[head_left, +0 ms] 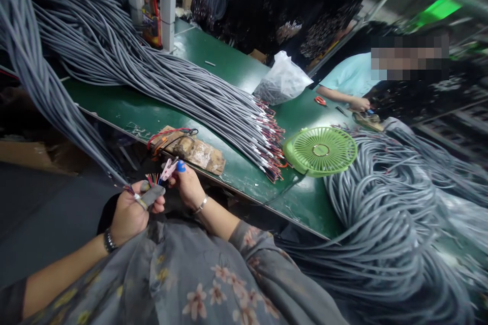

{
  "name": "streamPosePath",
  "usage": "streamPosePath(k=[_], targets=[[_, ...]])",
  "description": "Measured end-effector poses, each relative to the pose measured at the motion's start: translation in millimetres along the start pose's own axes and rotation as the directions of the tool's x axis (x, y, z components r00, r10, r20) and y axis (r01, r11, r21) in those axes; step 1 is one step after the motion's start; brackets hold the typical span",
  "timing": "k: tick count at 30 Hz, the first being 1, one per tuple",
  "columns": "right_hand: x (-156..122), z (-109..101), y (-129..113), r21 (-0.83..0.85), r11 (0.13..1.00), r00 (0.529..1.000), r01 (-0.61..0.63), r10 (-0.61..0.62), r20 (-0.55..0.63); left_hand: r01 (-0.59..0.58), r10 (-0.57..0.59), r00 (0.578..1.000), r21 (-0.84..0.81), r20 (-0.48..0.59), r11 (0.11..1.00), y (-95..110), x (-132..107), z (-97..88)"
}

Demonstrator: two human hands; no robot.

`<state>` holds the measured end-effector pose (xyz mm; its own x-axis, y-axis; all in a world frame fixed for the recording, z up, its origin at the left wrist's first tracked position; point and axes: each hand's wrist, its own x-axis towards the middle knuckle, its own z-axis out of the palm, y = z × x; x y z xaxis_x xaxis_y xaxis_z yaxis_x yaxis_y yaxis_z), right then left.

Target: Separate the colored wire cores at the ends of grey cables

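Observation:
My left hand (129, 216) is closed around the end of a grey cable (116, 170), with grey wrappings on its thumb and a finger. Thin coloured wires (153, 179) fan out above the grip. Close beside them, my right hand (189, 186) pinches a small pale pink clip-like piece (168, 169); its exact kind is unclear. A blue cover sits on my right thumb. The pink piece is right at the wire tips, and I cannot tell whether it touches them. More grey cables hang down from the upper left towards my left hand.
A thick bundle of grey cables (183, 81) with stripped ends crosses the green table (114, 106). Near its edge lies a worn wooden block (200, 155). A green fan (320, 151), a plastic bag (284, 78) and coiled cables (385, 213) are right. A co-worker (345, 78) sits across.

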<state>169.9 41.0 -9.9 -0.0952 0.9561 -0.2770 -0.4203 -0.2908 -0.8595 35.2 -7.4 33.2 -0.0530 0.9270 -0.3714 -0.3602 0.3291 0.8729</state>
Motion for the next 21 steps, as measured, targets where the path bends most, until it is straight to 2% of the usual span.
streamPosePath(k=[4, 8, 14, 21], targets=[[4.8, 8.0, -5.1, 0.168, 0.973, 0.986, -0.161, 0.154, 0.059, -0.007, 0.006, 1.0, -0.007, -0.022, 1.0, -0.5, 2.9, 1.0], [5.7, 13.1, -7.7, 0.253, 0.954, 0.986, -0.161, 0.165, 0.005, -0.027, 0.028, 1.0, 0.021, -0.011, 0.999, -3.0, 4.2, -1.3], [5.2, 11.9, -3.7, 0.255, 0.952, 0.986, -0.167, 0.168, 0.019, -0.012, 0.012, 1.0, 0.055, -0.003, 0.998, -5.4, 4.1, -4.9], [1.7, 6.3, -10.7, 0.214, 0.923, 0.946, -0.321, 0.3, 0.126, 0.008, -0.007, 0.999, 0.022, -0.046, 1.0, -0.1, -0.8, -13.8]])
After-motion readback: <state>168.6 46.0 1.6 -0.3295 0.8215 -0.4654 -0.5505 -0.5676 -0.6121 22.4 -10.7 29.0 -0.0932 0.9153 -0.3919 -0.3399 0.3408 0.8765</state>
